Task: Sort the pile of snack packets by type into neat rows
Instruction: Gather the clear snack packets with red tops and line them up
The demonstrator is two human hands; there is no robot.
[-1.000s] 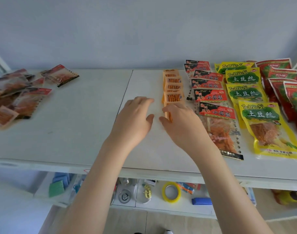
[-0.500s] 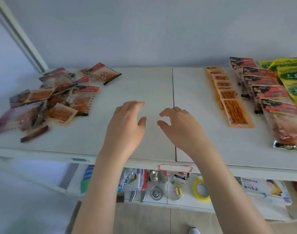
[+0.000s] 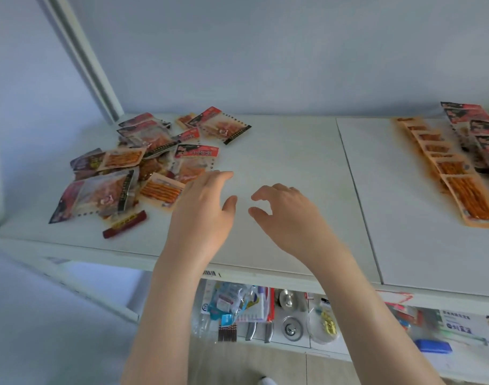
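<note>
A loose pile of snack packets (image 3: 132,173) lies on the left part of the white table (image 3: 293,151). It mixes orange stick packets, red-and-black packets, a purple-edged packet and a dark red stick (image 3: 125,224). My left hand (image 3: 204,207) hovers just right of the pile, fingers spread, holding nothing. Beside it my right hand (image 3: 285,215) is also empty, its fingers curled and apart. At the far right runs a neat row of orange stick packets (image 3: 448,173), with a row of red-and-black packets (image 3: 479,134) behind it.
A white post (image 3: 85,56) rises at the table's back left corner. A seam (image 3: 357,195) splits the tabletop right of my hands. Below the front edge, a lower shelf (image 3: 265,323) holds tools, packets and metal drain parts.
The view and both hands have swung left, away from the sorted rows and toward the pile. The yellow packets have left the frame. My right hand let go of the orange row.
</note>
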